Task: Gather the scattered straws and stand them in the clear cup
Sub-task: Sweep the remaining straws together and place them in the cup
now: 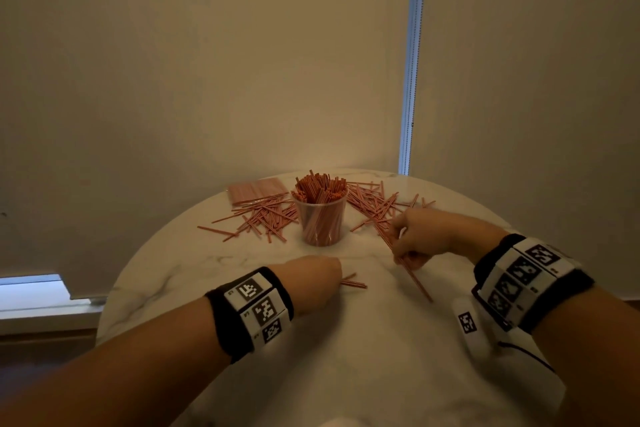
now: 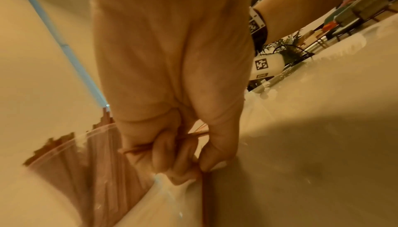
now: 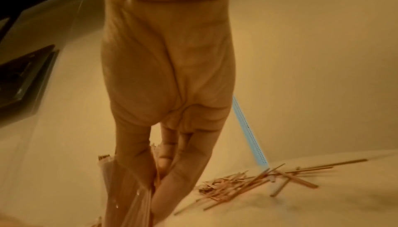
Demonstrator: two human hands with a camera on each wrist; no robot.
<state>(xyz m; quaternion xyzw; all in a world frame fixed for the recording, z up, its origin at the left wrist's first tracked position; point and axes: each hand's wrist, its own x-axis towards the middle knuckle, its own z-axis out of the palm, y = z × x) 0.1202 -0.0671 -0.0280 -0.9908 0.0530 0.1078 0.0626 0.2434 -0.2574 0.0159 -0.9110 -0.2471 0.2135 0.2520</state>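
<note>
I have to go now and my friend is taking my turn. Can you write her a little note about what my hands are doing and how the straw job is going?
Left hand: low on the table, fingers curled round a few straws.
Right hand: grips a small bunch of straws slanting down to the table.
Clear cup: upright mid-table, already packed with standing straws.
Left: loose piles on both sides of the cup, the left pile and the right pile, plus the straws in both hands. A flat packet lies behind the left pile.
</note>
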